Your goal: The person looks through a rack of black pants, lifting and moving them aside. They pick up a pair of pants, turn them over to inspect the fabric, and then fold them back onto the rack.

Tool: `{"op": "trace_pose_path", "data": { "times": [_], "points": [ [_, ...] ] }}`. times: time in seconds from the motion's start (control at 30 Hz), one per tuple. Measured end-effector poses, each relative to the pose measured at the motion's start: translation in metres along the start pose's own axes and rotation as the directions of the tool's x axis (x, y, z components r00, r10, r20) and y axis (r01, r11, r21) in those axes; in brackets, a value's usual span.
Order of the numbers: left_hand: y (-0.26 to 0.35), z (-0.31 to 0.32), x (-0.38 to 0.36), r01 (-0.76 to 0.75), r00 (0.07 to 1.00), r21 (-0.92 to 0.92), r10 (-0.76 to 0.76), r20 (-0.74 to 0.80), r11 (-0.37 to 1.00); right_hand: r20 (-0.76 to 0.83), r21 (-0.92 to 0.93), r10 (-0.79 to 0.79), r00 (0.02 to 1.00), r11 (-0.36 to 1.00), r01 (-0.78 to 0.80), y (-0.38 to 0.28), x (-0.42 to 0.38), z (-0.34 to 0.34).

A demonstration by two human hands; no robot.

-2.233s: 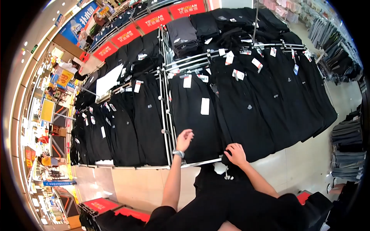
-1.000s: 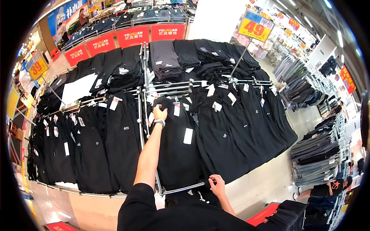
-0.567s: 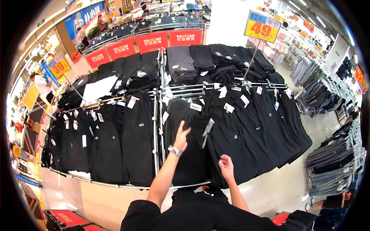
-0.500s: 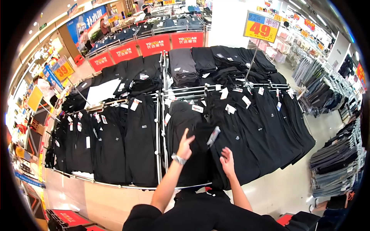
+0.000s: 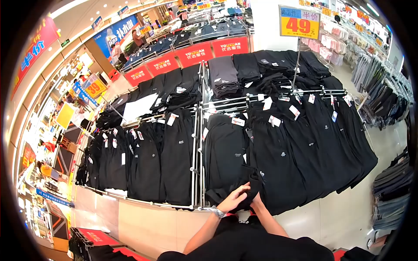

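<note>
My left hand (image 5: 235,198), with a silver watch at the wrist, presses its fingers against a bunched pair of black trousers (image 5: 249,176) at the near edge of the rack. Close beside it, my right hand (image 5: 257,202) grips the same trousers from the right, its fingers partly hidden by the cloth. Behind them lies another black pair (image 5: 226,143) with a small light logo and a white tag at its waist. To the right, more black trousers (image 5: 285,169) hang over the rack, tagged at the waistbands.
Metal rails (image 5: 197,161) divide the display. Folded trousers (image 5: 223,76) are stacked at the back, beside a price sign (image 5: 299,22) on a pole. Jeans (image 5: 394,195) hang on the right. A red-topped stand (image 5: 98,236) is at the lower left.
Both hands have come down and together onto the trousers at the near edge; before, they were apart in the air, with a tagged dark piece blurred between them. The view has shifted left.
</note>
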State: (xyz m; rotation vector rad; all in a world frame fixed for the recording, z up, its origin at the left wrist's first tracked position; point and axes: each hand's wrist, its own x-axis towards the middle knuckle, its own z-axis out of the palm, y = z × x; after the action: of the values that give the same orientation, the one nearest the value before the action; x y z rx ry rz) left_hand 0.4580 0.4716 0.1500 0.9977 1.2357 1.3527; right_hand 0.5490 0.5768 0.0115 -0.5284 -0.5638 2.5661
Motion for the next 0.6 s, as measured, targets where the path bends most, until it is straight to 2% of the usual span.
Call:
{"op": "trace_pose_path", "data": {
  "times": [0.03, 0.07, 0.1, 0.13, 0.2, 0.23, 0.27, 0.3, 0.33, 0.37, 0.4, 0.43, 0.47, 0.5, 0.53, 0.57, 0.6],
  "points": [
    [0.015, 0.001, -0.004, 0.023, 0.998, 0.031, -0.021, -0.054, 0.999, -0.088, 0.013, 0.055, 0.995, 0.998, -0.054, -0.007, -0.009, 0.019],
    [0.019, -0.003, -0.006, 0.039, 0.993, -0.022, -0.041, -0.113, 0.999, -0.006, 0.048, 0.023, 1.0, 0.999, -0.022, -0.013, -0.011, 0.029],
    [0.021, -0.005, -0.007, 0.049, 0.983, -0.079, -0.063, -0.173, 0.996, 0.084, 0.138, 0.052, 0.995, 0.988, -0.064, -0.015, -0.012, 0.03],
    [0.03, -0.002, -0.007, 0.041, 0.943, -0.124, -0.079, -0.324, 0.991, 0.011, 0.039, 0.055, 0.998, 0.998, -0.055, -0.022, -0.01, 0.04],
    [0.026, -0.007, -0.005, -0.022, 0.841, 0.049, 0.045, -0.539, 0.999, -0.12, -0.114, 0.012, 0.993, 0.993, -0.026, -0.024, 0.0, 0.041],
    [0.023, -0.009, -0.003, -0.021, 0.762, 0.165, 0.123, -0.636, 0.986, -0.115, -0.12, 0.016, 0.993, 0.992, -0.03, -0.027, -0.002, 0.047],
    [0.008, -0.015, 0.001, -0.041, 0.727, 0.279, 0.221, -0.651, 0.959, -0.14, -0.19, -0.006, 0.99, 0.981, -0.021, -0.028, -0.004, 0.054],
    [-0.002, -0.017, -0.001, -0.044, 0.722, 0.28, 0.225, -0.654, 0.959, -0.163, -0.26, -0.031, 0.986, 0.966, -0.012, -0.032, -0.008, 0.064],
    [-0.013, -0.017, -0.005, -0.136, 0.801, -0.154, 0.017, -0.598, 0.979, -0.086, -0.189, 0.075, 0.993, 0.978, -0.09, -0.039, -0.014, 0.073],
    [-0.029, -0.018, -0.01, -0.159, 0.883, -0.566, -0.14, -0.448, 0.809, -0.059, -0.163, 0.124, 0.991, 0.978, -0.132, -0.044, -0.024, 0.089],
    [-0.061, -0.029, -0.013, -0.042, 0.936, -0.709, -0.22, -0.274, 0.704, -0.01, -0.087, 0.154, 0.988, 0.984, -0.155, -0.046, -0.031, 0.1],
    [-0.093, -0.038, -0.014, -0.04, 0.938, -0.712, -0.219, -0.269, 0.701, 0.04, -0.011, 0.179, 0.983, 0.984, -0.178, -0.046, -0.035, 0.107],
    [-0.103, -0.038, -0.014, -0.072, 0.971, -0.384, -0.022, -0.237, 0.92, 0.034, -0.013, 0.176, 0.984, 0.984, -0.176, -0.046, -0.038, 0.107],
    [-0.113, -0.038, -0.015, -0.151, 0.98, -0.002, 0.15, -0.128, 0.988, -0.004, -0.057, 0.19, 0.982, 0.98, -0.19, -0.046, -0.042, 0.107],
    [-0.124, -0.038, -0.015, -0.12, 0.984, -0.316, 0.07, -0.162, 0.941, -0.04, -0.102, 0.203, 0.978, 0.973, -0.206, -0.045, -0.043, 0.106],
    [-0.134, -0.035, -0.014, -0.122, 0.984, -0.319, 0.073, -0.162, 0.94, -0.042, -0.106, 0.202, 0.979, 0.973, -0.205, -0.04, -0.042, 0.104],
    [-0.138, -0.027, -0.012, -0.16, 0.956, -0.085, 0.133, -0.262, 0.983, -0.04, -0.211, 0.083, 0.996, 0.973, -0.09, -0.034, -0.04, 0.103]
  ]
}}
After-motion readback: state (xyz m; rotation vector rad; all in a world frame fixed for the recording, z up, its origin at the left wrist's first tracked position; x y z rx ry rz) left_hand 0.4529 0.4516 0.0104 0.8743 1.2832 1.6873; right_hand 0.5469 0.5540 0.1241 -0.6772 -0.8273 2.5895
